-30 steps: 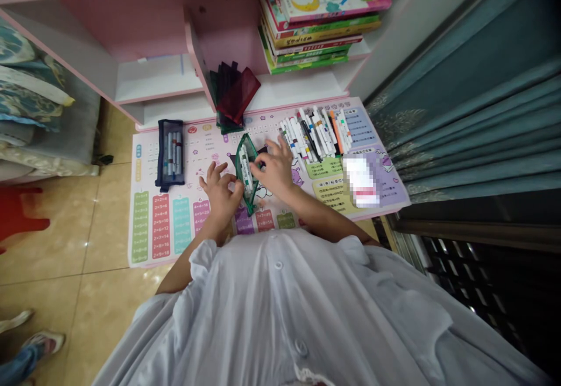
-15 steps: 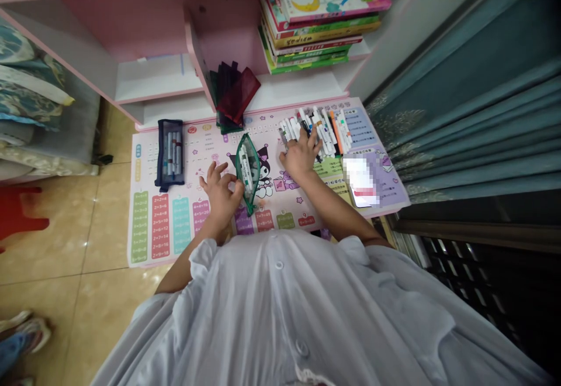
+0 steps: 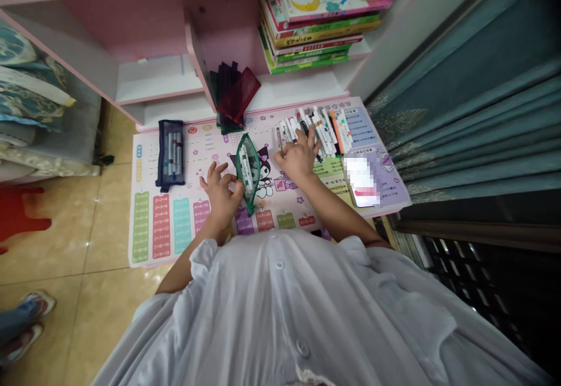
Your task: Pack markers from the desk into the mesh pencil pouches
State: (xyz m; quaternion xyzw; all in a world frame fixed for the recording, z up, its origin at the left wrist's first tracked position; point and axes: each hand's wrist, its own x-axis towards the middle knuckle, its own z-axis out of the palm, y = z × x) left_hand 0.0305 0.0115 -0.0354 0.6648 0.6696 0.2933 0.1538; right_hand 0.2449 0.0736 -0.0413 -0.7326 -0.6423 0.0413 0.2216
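A green mesh pencil case point(image 3: 257, 171) lies unzipped on the desk mat, with several white markers point(image 3: 246, 166) inside. My left hand point(image 3: 222, 190) is at its left edge, thumb and forefinger closed on the rim, the other fingers spread. Farther right, my right hand point(image 3: 298, 157) reaches over the near left side of a row of loose markers point(image 3: 324, 131). Its thumb and forefinger close on the lower end of a grey-looking marker point(image 3: 279, 135) at the row's left end; the other fingers stretch over the row.
A dark blue mesh pencil case point(image 3: 163, 158) with several markers lies at left. Red and dark mesh pouches point(image 3: 239, 96) rest against the shelf. A phone point(image 3: 362, 181) lies at right, below stacked books point(image 3: 315, 29). Someone's feet point(image 3: 33, 321) show on the floor.
My right hand has shifted slightly left, and the grey-looking marker has come away a little from the row with it. My left hand stays at the green case. The person's feet at lower left have moved.
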